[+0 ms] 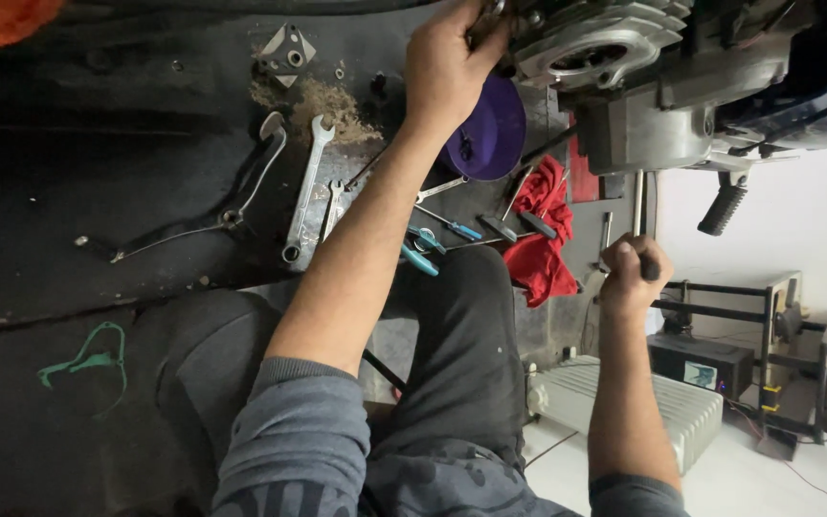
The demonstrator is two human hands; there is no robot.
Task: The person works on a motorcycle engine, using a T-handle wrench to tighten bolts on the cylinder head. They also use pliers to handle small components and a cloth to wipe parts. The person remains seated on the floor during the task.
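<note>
At the far edge of the scene, the left hand (447, 62) clenches around a small metal part (486, 19) against the grey engine (614, 57), arm stretched forward. To the right, the right hand (632, 273) grips a dark-handled tool (639, 215) upright under the engine, fist shut. Spanners (306, 187), a purple bowl (490, 134) and a red rag (540, 235) lie on the dark floor (98, 172) between.

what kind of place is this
Most likely a motorcycle repair workshop. The left hand works at a bare engine while the right hand grips a dark handle. Wrenches and screwdrivers lie on the grimy dark floor, beside a red rag.
</note>
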